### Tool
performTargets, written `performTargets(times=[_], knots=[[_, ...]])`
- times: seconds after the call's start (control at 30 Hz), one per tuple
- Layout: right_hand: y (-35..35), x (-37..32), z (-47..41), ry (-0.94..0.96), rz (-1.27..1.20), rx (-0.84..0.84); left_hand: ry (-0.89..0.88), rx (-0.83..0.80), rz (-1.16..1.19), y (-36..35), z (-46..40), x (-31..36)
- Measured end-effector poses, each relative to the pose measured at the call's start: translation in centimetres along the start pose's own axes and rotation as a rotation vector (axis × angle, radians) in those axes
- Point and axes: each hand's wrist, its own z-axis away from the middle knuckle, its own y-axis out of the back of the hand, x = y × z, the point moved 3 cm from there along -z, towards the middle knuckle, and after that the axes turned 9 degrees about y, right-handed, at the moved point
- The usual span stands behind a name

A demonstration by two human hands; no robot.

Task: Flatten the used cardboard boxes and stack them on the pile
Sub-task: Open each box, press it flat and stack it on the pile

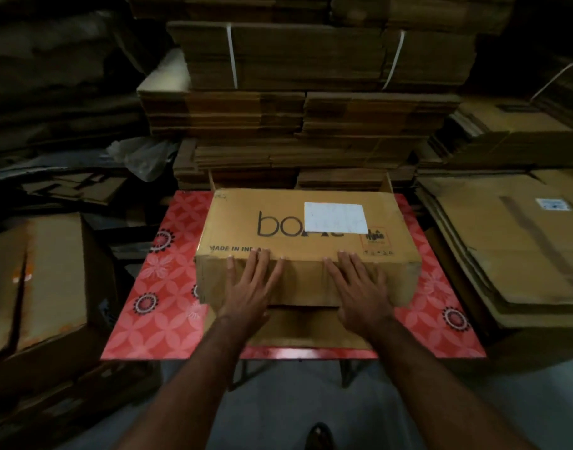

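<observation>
A brown cardboard box (278, 222) with black lettering and a white label stands unflattened on a red patterned table (155, 306). My left hand (251, 287) lies flat against the box's near side, fingers straight and reaching its top edge. My right hand (360, 287) presses the same side to the right, fingers spread. A loose flap (304, 326) sticks out toward me under both hands. A pile of flattened cardboard (512, 248) lies to the right of the table.
Tall strapped stacks of flat cardboard (311, 102) rise right behind the table. A closed box (35, 280) sits at the left, with dark scrap and a plastic bag (142, 157) behind it. Grey floor and a shoe (321, 436) show below the table.
</observation>
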Motion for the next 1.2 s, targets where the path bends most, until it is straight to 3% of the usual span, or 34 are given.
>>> performTargets(times=[0.2, 0.33, 0.5, 0.57, 0.7, 0.77, 0.87, 0.97, 1.2], knots=[[-0.4, -1.6, 0.3, -0.037, 0.023, 0.065, -0.04, 0.119, -0.071, -1.3, -1.0, 1.3], [-0.1, -1.8, 1.3, -0.049, 0.002, 0.047, -0.134, -0.064, 0.028, 1.5, -0.5, 1.2], [7.5, 2.6, -1.7, 0.102, -0.368, -0.234, -0.179, -0.351, 0.361, 8.8, -3.1, -4.6], [11.3, 4.9, -3.7, 0.124, -0.473, -0.19, -0.153, -0.295, 0.461, 11.6, -4.7, -6.4], [14.0, 7.6, -7.8, 0.068, -0.449, 0.062, 0.082, 0.13, 0.391, 14.1, -6.7, -7.1], [13.6, 7.5, -9.3, -0.021, -0.37, 0.164, 0.154, 0.263, 0.309, 13.6, -7.0, -5.8], [11.4, 6.0, -10.8, -0.162, -0.207, 0.216, 0.065, 0.113, 0.269, 10.7, -8.0, -2.7], [8.0, 5.1, -12.0, -0.114, -0.213, 0.153, 0.002, -0.082, 0.191, 6.4, -8.7, -0.4], [4.8, 5.4, -9.2, 0.04, -0.348, 0.012, 0.077, -0.007, 0.13, 4.4, -9.2, -0.9]])
